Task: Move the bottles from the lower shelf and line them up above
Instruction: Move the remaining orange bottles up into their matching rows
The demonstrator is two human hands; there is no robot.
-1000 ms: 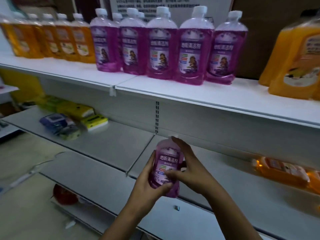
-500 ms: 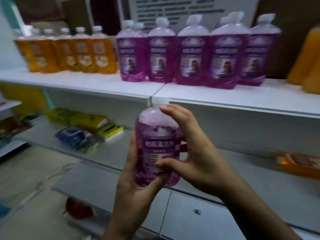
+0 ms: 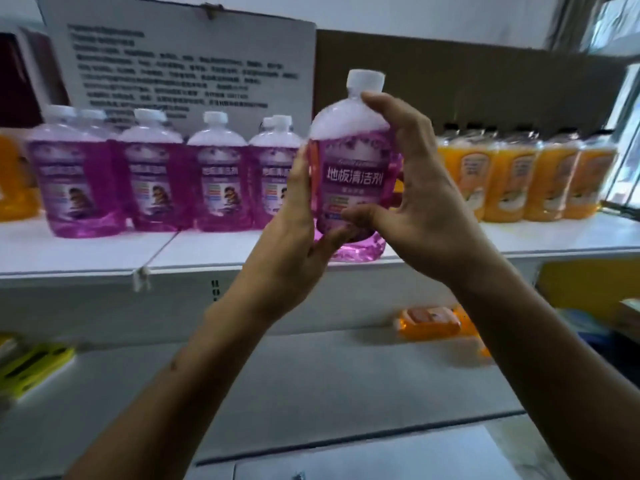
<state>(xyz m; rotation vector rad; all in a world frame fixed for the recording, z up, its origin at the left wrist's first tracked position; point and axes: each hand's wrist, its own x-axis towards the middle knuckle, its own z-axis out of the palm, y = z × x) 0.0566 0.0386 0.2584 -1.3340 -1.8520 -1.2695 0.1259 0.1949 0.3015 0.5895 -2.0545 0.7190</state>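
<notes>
Purple bottle (image 3: pixel 353 174) held upright between left hand (image 3: pixel 294 233) and right hand (image 3: pixel 426 202), fingers curled round it, just right of purple row (image 3: pixel 156 178).

Both hands (image 3: pixel 363 216) grip purple bottle (image 3: pixel 353 168); upper shelf (image 3: pixel 104 251) behind.

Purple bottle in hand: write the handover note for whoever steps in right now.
Left hand and right hand both grip one purple bottle, upright, held in front of the upper shelf, at the right end of the purple row.
Done: several purple bottles already stand in line up there, between orange bottles on either side.
Left: set this bottle down beside the row's last one. The lower shelf shows no more purple bottles in view.
</notes>
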